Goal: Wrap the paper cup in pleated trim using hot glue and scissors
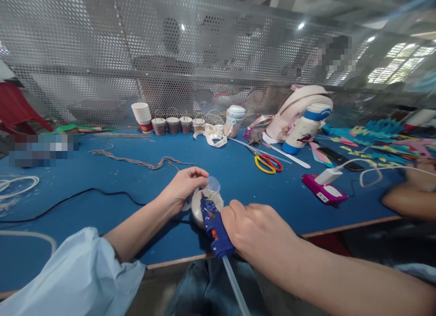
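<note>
My right hand is closed around a blue hot glue gun, its nozzle lying over a pale, rounded, cup-like piece. From the back of the gun a long translucent glue stick sticks out over the table edge. With bent fingers my left hand grips the far left rim of the cup-like piece, where bluish see-through film stands up. Gun and hand hide part of this piece, and the nozzle tip is hard to make out.
Grey-brown cords lie beyond my hands. Several small cups, stacked paper cups, scissors and a bottle stand or lie farther back. At right are a magenta power block and another person's arm. A black cable crosses left.
</note>
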A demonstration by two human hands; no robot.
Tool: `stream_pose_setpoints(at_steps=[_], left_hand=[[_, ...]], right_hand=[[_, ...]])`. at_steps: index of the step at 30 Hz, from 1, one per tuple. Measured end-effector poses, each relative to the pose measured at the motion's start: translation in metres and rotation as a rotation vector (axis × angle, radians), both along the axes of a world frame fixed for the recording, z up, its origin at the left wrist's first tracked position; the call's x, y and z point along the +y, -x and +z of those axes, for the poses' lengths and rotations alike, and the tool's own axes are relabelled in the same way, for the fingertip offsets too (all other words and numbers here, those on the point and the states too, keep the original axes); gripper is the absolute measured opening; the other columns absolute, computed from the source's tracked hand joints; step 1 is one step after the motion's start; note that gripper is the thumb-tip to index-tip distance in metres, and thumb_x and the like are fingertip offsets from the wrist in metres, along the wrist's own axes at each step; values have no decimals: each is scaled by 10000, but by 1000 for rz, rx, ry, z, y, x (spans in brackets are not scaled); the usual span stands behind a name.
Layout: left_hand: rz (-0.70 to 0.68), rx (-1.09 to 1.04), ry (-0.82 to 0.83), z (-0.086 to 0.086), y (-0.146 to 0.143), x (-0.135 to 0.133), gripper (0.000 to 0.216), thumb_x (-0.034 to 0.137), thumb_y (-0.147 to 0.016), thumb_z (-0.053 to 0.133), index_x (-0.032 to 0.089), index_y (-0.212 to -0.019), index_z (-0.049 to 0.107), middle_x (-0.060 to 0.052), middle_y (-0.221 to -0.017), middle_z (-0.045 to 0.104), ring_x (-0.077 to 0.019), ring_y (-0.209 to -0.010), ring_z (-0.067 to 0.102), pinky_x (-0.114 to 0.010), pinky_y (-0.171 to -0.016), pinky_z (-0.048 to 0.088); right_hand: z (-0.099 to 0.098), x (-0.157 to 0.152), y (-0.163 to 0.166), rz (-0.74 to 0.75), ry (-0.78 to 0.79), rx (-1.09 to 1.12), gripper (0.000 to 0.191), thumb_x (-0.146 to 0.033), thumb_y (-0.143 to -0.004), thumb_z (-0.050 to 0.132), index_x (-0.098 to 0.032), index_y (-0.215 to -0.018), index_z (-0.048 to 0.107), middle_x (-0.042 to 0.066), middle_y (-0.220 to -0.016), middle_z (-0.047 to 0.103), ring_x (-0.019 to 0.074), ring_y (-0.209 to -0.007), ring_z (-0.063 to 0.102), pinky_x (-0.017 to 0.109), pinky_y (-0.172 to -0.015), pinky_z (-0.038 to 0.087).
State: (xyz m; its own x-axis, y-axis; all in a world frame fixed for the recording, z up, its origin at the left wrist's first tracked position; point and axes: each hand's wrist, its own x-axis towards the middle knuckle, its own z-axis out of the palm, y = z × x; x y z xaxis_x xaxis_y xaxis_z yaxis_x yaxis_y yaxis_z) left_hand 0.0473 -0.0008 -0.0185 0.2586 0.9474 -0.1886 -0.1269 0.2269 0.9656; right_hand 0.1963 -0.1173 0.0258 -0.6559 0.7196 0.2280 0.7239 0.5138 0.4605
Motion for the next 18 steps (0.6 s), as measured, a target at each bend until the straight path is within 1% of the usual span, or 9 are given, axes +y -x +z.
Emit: stream_pose_setpoints(at_steps=[6,12,18], left_hand=[[1,7,-3,-1,0,0,207,146,-543,720,146,-720,614,38,-520,584,-71,-467,512,-184,-476,389],[-14,50,-15,-2,1,1,230,178,-533,716,148,-738,617,38,-520,588,-64,-440,480,-179,-440,335],[-4,53,-36,-1,0,0,248,197,-516,721,151,-737,619,42,-537,585,-69,-468,494,-182,-453,355]], right_hand=[[-2,0,-1,-10,-25,11,211,-10,-700,581,-189,-674,472,11,-566,544,146,-409,471,279,-403,169],[0,-4,1,-38,-77,16,249,40,-598,559,-190,-640,473,11,-536,527,143,-408,439,267,-408,158],[4,-8,6,-95,-49,-33,249,44,-587,537,-194,-633,481,20,-545,524,160,-422,451,266,-397,190]])
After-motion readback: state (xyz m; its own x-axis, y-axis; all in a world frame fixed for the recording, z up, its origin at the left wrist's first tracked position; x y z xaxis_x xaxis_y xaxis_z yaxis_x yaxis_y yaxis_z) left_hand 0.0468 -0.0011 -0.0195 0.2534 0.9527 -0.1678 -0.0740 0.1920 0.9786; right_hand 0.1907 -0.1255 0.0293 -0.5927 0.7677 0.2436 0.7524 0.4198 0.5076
